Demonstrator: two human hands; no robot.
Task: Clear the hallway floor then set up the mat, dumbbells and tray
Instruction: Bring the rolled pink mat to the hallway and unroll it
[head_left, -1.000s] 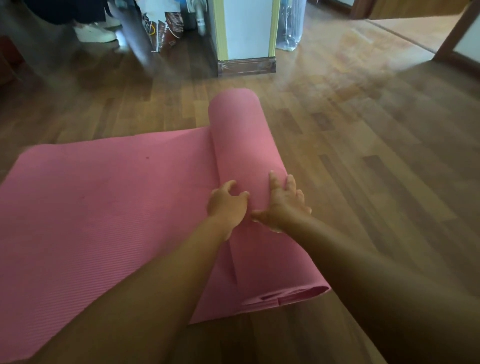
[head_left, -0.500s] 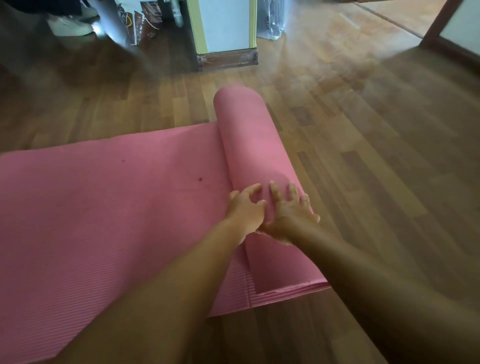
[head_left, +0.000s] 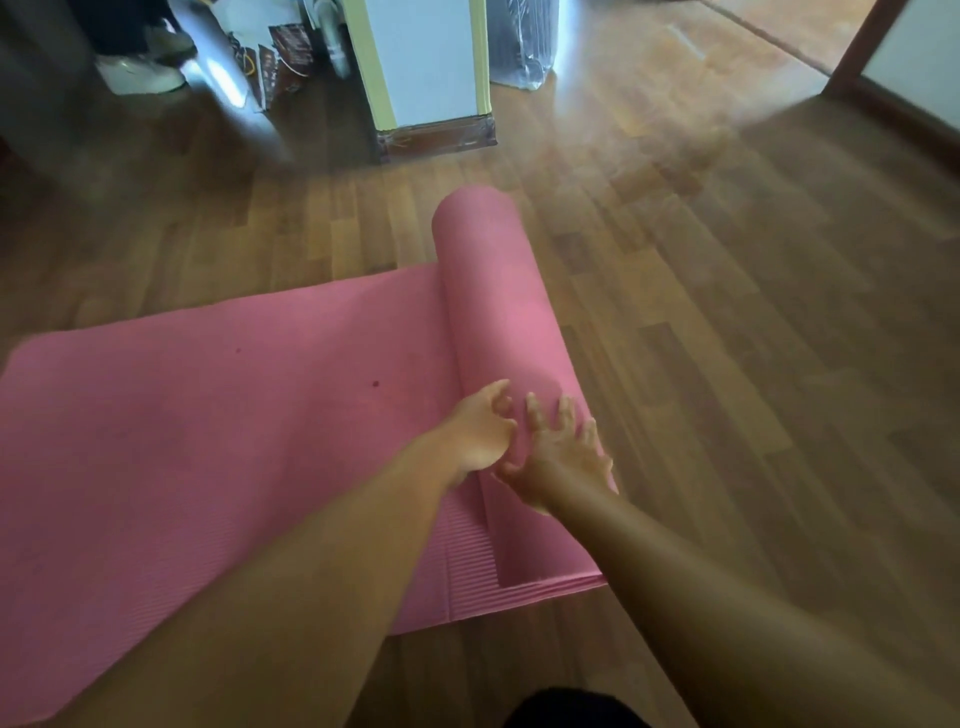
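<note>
The mat (head_left: 208, 441) lies unrolled leftward; its roll (head_left: 498, 312) runs near to far. The left hand (head_left: 480, 434), fingers loosely bent, and right hand (head_left: 558, 452), fingers splayed, press the roll.

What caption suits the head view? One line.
A person's left hand and right hand rest on the roll of a pink mat partly unrolled on a wooden floor.

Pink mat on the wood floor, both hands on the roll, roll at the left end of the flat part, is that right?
Not quite: the head view shows the roll at the right end of the flat part, not the left. The rest holds: wood floor, left hand and right hand both on the roll.
</note>
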